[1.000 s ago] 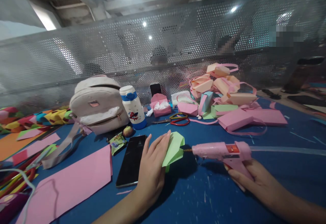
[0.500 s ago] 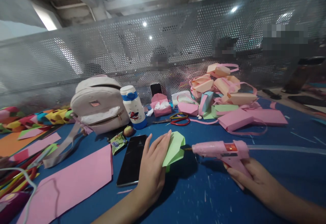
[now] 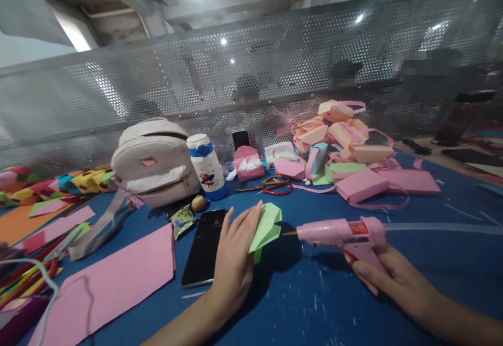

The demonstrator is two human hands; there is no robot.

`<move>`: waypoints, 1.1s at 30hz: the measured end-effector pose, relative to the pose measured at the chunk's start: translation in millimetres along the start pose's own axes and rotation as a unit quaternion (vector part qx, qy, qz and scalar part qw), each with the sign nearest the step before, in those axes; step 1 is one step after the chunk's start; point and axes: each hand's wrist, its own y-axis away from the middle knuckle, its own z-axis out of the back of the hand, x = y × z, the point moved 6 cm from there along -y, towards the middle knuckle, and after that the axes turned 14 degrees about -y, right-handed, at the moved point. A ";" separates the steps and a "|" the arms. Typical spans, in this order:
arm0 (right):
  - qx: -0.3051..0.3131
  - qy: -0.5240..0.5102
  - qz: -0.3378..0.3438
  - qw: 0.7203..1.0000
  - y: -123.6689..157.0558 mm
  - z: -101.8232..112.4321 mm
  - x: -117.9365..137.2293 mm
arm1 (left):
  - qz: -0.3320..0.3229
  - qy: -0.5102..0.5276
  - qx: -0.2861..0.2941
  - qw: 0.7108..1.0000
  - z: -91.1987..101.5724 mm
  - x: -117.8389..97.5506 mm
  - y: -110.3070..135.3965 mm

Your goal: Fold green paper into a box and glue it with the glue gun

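Observation:
My left hand point(image 3: 236, 251) is closed around a folded piece of light green paper point(image 3: 268, 228), its thumb side hidden behind the paper. The paper's right edge gapes between two flaps. In my right hand point(image 3: 389, 275) is a pink glue gun point(image 3: 341, 230), gripped by its handle and pointing left. Its metal tip sits a little to the right of the green paper, apart from it. A long clear glue stick point(image 3: 440, 227) runs out of the gun's back. Beside my left hand lies a black phone point(image 3: 204, 246).
A pink paper sheet point(image 3: 118, 278) lies at left. Behind are a pale backpack point(image 3: 157, 162), a bottle point(image 3: 207, 168), scissors point(image 3: 275, 184) and an open pink paper box with tissue point(image 3: 250, 166). Folded paper bags point(image 3: 349, 136) are piled at back right, before a perforated metal partition point(image 3: 176, 84).
The glue gun's tip has come out from the green paper's edge, leaving a small gap. My left hand with the paper has shifted slightly left, and the flaps now stand apart.

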 end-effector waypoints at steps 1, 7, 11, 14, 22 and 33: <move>0.002 0.002 -0.005 1.000 -0.2 1.7 -3.1 | -0.004 0.001 0.002 1.000 -0.3 -0.6 0.2; 0.032 0.019 -0.014 0.999 -3.3 4.9 -9.1 | -0.029 0.002 0.001 1.000 -0.8 -4.2 1.4; 0.009 0.015 -0.009 1.000 -1.5 -0.9 0.1 | -0.031 0.006 0.006 0.999 -1.8 -3.4 1.4; -0.040 0.004 -0.008 0.999 1.2 -3.6 6.6 | -0.033 0.011 0.007 0.999 -1.3 -4.0 1.2; 0.034 0.015 0.002 0.999 -4.5 -3.2 1.8 | -0.031 0.019 0.001 0.999 1.5 -5.5 0.4; 0.014 0.019 0.021 0.999 -1.8 -5.5 5.3 | -0.010 0.021 0.010 1.000 -2.1 -0.4 1.9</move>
